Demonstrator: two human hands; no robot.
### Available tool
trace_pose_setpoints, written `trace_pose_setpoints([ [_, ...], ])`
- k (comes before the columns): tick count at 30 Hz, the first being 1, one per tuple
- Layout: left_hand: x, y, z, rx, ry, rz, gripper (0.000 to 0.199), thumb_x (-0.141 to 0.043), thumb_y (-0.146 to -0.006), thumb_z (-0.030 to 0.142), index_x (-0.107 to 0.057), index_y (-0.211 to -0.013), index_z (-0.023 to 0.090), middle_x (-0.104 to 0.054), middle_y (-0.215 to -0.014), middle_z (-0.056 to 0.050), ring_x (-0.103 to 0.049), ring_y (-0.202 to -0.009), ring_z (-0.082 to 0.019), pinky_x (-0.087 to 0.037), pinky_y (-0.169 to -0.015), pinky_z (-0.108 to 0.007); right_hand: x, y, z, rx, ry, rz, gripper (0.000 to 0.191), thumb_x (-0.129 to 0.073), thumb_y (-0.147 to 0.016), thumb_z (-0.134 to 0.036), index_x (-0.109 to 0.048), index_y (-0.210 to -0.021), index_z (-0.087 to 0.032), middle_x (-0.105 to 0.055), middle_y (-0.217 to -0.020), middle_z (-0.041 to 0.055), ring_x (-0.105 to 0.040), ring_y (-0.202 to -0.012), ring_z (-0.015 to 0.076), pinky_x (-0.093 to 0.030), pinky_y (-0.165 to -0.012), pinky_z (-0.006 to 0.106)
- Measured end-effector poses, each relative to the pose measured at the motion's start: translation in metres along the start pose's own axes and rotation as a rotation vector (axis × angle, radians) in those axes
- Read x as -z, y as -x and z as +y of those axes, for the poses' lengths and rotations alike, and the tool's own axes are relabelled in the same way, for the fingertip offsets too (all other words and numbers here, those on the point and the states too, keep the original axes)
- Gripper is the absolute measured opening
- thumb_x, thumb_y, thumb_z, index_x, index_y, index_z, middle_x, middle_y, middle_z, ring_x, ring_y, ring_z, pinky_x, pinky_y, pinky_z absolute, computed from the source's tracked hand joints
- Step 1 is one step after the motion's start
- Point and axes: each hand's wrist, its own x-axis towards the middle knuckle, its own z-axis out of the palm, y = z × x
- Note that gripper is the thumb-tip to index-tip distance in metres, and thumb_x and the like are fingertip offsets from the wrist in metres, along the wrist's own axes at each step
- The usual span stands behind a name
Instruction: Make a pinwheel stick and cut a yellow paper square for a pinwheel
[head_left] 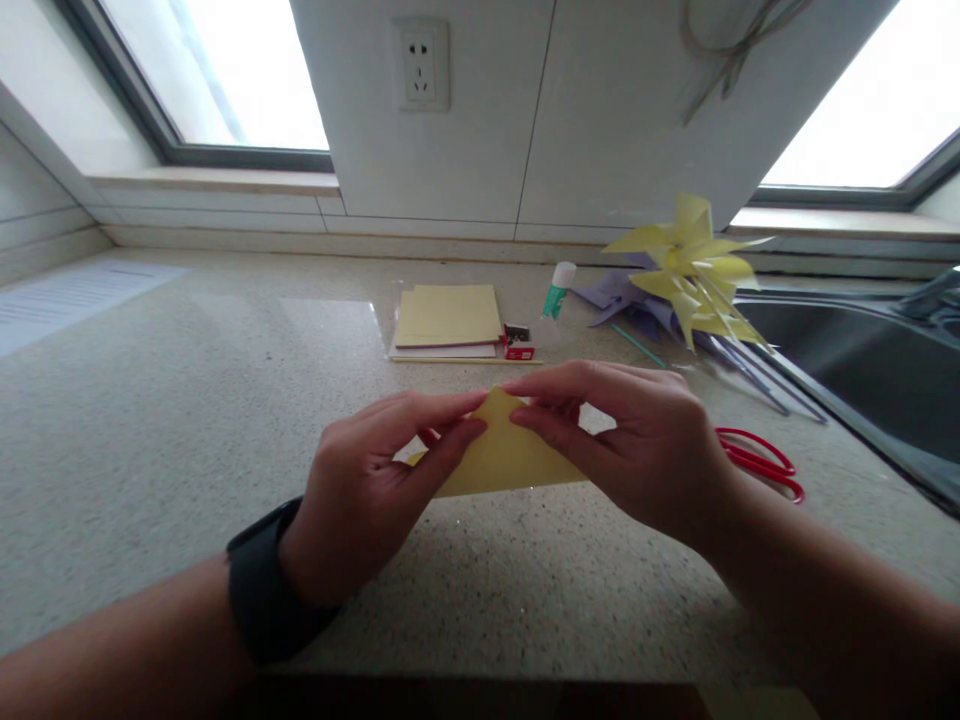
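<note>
A yellow sheet of paper (499, 455), its top coming to a point, is held up just above the counter near its front. My left hand (382, 465) pinches it left of the point between thumb and fingers. On the other side of the point, my right hand (637, 440) pinches it the same way. The fingertips of both hands are close together. Parts of the paper's left and right sides are hidden behind the hands. Red-handled scissors (757, 462) lie beside my right wrist, their blades hidden.
Behind the hands lie stacked yellow sheets (448, 315), a small red box (518, 343) and a glue stick (556, 290). Yellow pinwheels (686, 260) and purple ones (626, 298) lie back right, near a sink (847, 350). A printed sheet (82, 295) is far left.
</note>
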Motion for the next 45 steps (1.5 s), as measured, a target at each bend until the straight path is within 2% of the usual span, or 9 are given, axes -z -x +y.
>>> trace_pose_setpoints([
  [10,-0.0001,-0.0005,0.0016,-0.022,-0.006,0.026,0.023,-0.071,-0.089,0.026,-0.074,-0.111,0.032,-0.078,-0.097,0.002,-0.071,-0.080,-0.013,-0.058,-0.071,-0.024,-0.0005,0.0008,-0.0010,-0.016,0.009,-0.004,0.013,-0.067,-0.092,-0.027,-0.070,-0.104,-0.022,-0.075,-0.084,0.0001,-0.066,-0.067,0.0106,-0.049,-0.063,0.024],
  [16,0.0006,0.0002,0.0010,-0.024,-0.004,0.015,0.023,-0.071,-0.089,0.026,-0.074,-0.111,0.034,-0.078,-0.102,0.002,-0.071,-0.087,-0.013,-0.057,-0.074,-0.024,-0.0003,0.0004,-0.0005,0.000,-0.001,0.003,0.012,-0.067,-0.092,-0.024,-0.070,-0.104,-0.021,-0.075,-0.085,-0.0004,-0.067,-0.069,0.0098,-0.049,-0.066,0.023],
  [27,0.0009,0.0002,0.0029,-0.078,-0.074,0.032,0.023,-0.071,-0.090,0.024,-0.073,-0.111,0.033,-0.077,-0.096,0.004,-0.069,-0.081,-0.011,-0.055,-0.071,-0.022,-0.0001,0.0011,-0.0023,-0.009,0.026,0.005,0.012,-0.065,-0.093,-0.028,-0.070,-0.103,-0.022,-0.076,-0.084,0.0010,-0.067,-0.067,0.0117,-0.051,-0.065,0.025],
  [39,0.0002,0.0007,0.0023,-0.096,-0.092,0.033,0.024,-0.071,-0.090,0.023,-0.072,-0.111,0.034,-0.075,-0.095,0.007,-0.066,-0.080,-0.007,-0.052,-0.073,-0.019,-0.0021,0.0023,-0.0027,-0.070,-0.023,0.010,0.013,-0.067,-0.092,-0.026,-0.070,-0.104,-0.022,-0.075,-0.085,0.0004,-0.067,-0.069,0.0105,-0.050,-0.063,0.022],
  [45,0.0002,0.0009,0.0026,-0.093,-0.080,0.030,0.025,-0.072,-0.089,0.021,-0.072,-0.112,0.032,-0.074,-0.096,0.006,-0.066,-0.081,-0.006,-0.052,-0.076,-0.019,-0.0018,0.0025,-0.0048,-0.076,-0.028,0.018,0.010,-0.068,-0.091,-0.023,-0.070,-0.101,-0.021,-0.075,-0.087,-0.0015,-0.067,-0.071,0.0085,-0.049,-0.066,0.020],
])
